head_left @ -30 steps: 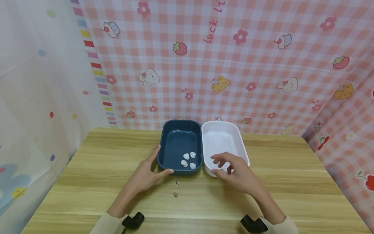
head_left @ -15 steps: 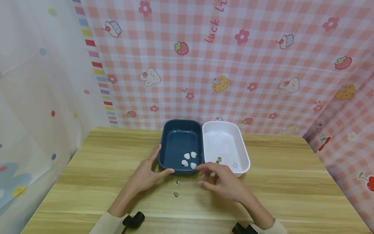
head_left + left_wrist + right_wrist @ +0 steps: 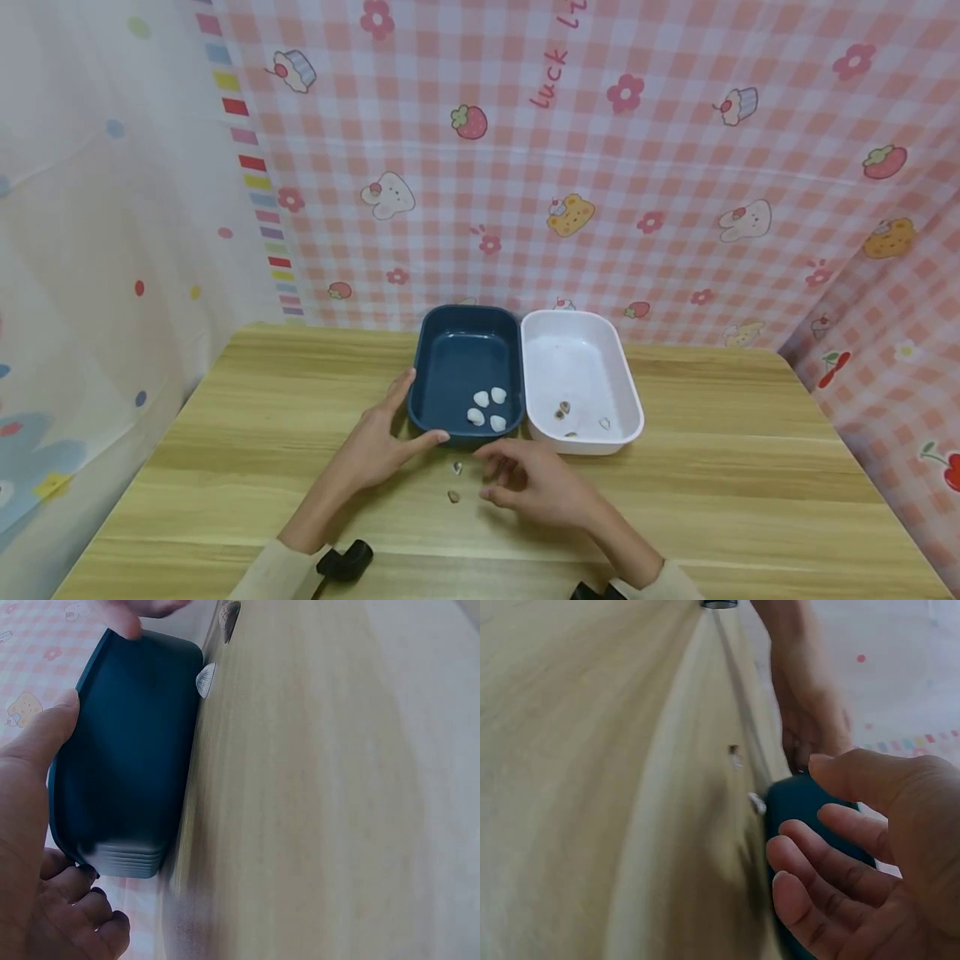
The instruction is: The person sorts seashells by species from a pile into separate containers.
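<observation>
My left hand (image 3: 375, 442) grips the near left corner of a dark blue tray (image 3: 457, 318), thumb along the front rim and fingers at the left side. Inside that tray lie several white seashells (image 3: 481, 399). In front of it, on the table, are a small dark-and-white shell (image 3: 457, 468) and a brown shell (image 3: 453, 497). My right hand (image 3: 536, 483) hovers just right of these two, fingers loosely bent and nothing between them. In the right wrist view its fingertips (image 3: 784, 881) overlap the tray's side.
A white tray (image 3: 622, 354) stands against the blue one's right side, holding several small shells (image 3: 565, 407). Both trays sit near the back of the wooden table (image 3: 712, 467). A pink checked cloth (image 3: 525, 167) hangs behind.
My right hand has moved left and toward me, from over the white tray to beside the two loose shells. The small shells in the white tray now show. My left hand stays on the blue tray.
</observation>
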{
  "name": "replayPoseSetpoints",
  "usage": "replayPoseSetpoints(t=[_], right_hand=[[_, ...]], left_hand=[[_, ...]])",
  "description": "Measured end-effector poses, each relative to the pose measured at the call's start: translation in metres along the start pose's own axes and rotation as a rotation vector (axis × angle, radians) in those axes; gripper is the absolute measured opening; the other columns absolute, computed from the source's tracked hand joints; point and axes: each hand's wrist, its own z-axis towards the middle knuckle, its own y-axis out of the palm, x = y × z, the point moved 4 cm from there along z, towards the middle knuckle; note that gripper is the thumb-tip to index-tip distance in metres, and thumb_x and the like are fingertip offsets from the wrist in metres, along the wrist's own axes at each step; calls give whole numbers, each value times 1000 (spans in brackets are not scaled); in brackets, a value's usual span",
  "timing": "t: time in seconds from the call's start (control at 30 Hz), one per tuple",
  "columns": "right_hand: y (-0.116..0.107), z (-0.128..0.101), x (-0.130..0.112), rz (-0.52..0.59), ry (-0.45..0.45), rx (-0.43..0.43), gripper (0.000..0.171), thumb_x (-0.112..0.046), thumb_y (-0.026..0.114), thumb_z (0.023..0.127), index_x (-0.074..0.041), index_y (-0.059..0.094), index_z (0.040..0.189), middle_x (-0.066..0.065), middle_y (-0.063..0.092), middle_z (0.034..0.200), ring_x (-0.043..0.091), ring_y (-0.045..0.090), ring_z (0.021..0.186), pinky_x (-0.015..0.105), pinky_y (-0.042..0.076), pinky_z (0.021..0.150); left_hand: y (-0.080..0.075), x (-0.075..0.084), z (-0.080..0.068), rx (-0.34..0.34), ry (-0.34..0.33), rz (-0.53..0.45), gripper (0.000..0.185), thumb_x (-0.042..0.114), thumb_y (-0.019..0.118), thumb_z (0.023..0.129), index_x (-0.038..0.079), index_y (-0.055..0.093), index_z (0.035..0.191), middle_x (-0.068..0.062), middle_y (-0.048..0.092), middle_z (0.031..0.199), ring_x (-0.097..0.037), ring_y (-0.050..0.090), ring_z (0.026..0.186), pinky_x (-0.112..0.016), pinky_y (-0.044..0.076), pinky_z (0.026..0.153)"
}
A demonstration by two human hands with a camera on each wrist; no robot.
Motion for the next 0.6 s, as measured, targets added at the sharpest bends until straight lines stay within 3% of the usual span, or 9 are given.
replayPoseSetpoints(t=[0.2,0.6], right_hand=[[16,12,6,-42,27,2,34,-21,75,94,-13,70,126,-9,62,77,-1,52,61,17,47,56],[28,25,6,-183,62,91,27,-22,79,90,-18,76,116,-14,56,65,-4,49,58,17,42,53]], left_hand=[[0,-1,0,11,11,10,113,62,78,83,20,15,166,-6,19,173,-37,28,156,-65,32,121],[-1,0,1,0,2,-5,112,62,77,83,20,15,166,-4,17,173,-36,26,157,-65,30,122]])
